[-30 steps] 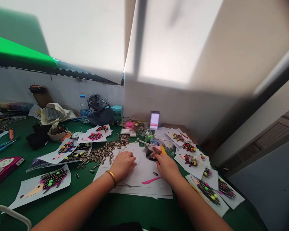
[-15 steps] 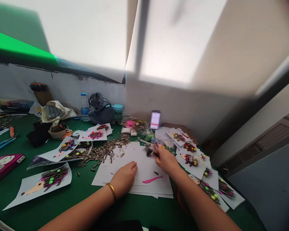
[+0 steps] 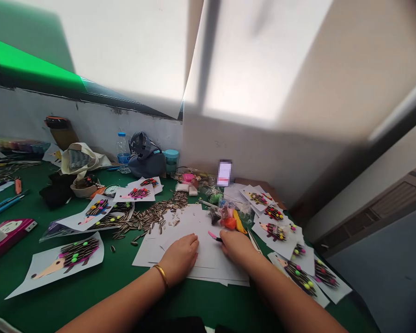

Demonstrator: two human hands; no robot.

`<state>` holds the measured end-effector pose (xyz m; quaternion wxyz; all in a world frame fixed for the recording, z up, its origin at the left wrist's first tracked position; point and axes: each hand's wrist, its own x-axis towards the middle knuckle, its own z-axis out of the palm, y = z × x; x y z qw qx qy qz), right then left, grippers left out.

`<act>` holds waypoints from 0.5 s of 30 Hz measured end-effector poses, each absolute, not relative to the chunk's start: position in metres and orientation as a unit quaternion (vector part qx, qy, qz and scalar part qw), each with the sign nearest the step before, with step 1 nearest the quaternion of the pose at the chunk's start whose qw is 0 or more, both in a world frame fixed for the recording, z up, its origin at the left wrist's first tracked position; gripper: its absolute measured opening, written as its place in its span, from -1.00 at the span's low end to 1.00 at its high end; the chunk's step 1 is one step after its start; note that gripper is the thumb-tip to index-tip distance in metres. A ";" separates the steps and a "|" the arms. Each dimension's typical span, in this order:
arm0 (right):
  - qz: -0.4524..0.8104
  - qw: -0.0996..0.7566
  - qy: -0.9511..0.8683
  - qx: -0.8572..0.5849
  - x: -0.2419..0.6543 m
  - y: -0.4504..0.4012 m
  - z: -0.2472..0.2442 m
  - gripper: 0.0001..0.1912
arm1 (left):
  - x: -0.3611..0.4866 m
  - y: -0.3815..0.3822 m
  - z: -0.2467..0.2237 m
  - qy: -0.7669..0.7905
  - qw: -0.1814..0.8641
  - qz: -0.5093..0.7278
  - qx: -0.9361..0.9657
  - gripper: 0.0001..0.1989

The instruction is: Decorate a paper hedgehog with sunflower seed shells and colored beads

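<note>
My left hand lies flat on a stack of white paper, its fingers stretched out and nothing in it. My right hand is closed over the right side of the stack. From its fingertips sticks out a slim tool with a pink end and a black part; the rest is hidden by the hand. Just beyond my right hand lie bagged lumps of modelling clay: orange-red clay and yellow clay. Striped sunflower seeds are heaped by the paper's upper left corner.
Hedgehog picture cards with seed spines lie at left and overlap at right. A phone stands against the wall. At the back are a water bottle, a dark bag and a teal-lidded jar.
My right hand has drawn back from the clay bags to the paper. The pink strip that lay there no longer shows in that spot; a pink end now shows at my fingertips. My left hand stays.
</note>
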<state>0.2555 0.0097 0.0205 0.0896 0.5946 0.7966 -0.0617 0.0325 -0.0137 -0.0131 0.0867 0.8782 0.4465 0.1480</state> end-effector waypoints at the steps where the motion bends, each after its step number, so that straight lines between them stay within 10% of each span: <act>1: -0.060 0.086 0.791 0.603 0.254 0.015 0.021 -0.76 | 0.032 -0.014 -0.012 0.447 0.090 0.146 0.878 -0.67; 11: -0.085 0.030 0.786 0.612 0.258 0.036 0.029 -0.61 | 0.031 -0.027 0.009 0.332 0.127 0.121 0.927 -0.74; 15: -0.188 -0.135 0.783 0.577 0.261 0.029 0.036 -0.37 | 0.035 -0.024 0.013 0.297 0.096 0.145 0.939 -0.79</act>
